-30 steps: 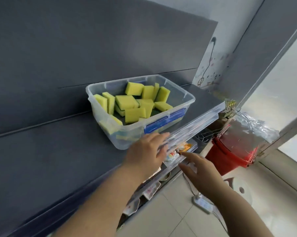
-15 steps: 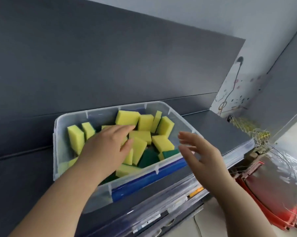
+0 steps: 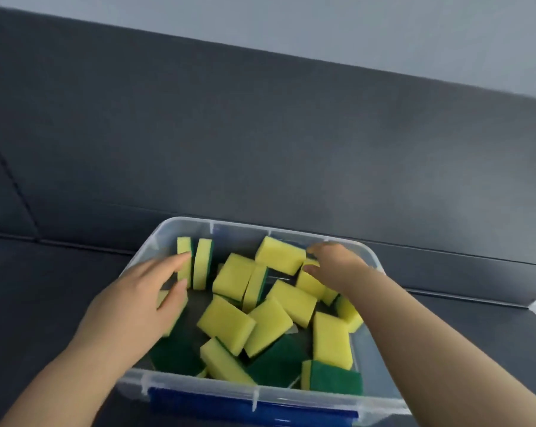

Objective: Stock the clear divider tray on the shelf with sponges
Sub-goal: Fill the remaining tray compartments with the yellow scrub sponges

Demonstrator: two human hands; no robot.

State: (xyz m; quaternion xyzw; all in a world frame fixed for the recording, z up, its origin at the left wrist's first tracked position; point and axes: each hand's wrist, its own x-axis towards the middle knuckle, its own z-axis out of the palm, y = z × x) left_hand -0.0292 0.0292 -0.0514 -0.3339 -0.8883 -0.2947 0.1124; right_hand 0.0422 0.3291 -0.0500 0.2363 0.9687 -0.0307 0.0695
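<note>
A clear plastic bin (image 3: pixel 381 359) with a blue front latch stands on the dark shelf. It holds several yellow sponges with green scrub backs (image 3: pixel 226 323), lying loose at all angles. Two sponges (image 3: pixel 202 263) stand upright at the back left. My left hand (image 3: pixel 137 306) reaches into the bin's left side with its fingers straight. The fingertips touch the upright pair, and the palm covers another sponge. My right hand (image 3: pixel 334 268) is at the back right. Its finger and thumb pinch the end of a yellow sponge (image 3: pixel 279 255). No divider tray is in view.
The dark grey shelf surface (image 3: pixel 60 288) spreads to the left and right of the bin. A dark back panel (image 3: pixel 260 149) rises straight behind it. A pale wall shows above the panel.
The view has moved closer and looks down into the bin. My left hand slid to the left side beside the upright sponges. My right hand went from outside the bin to its back right.
</note>
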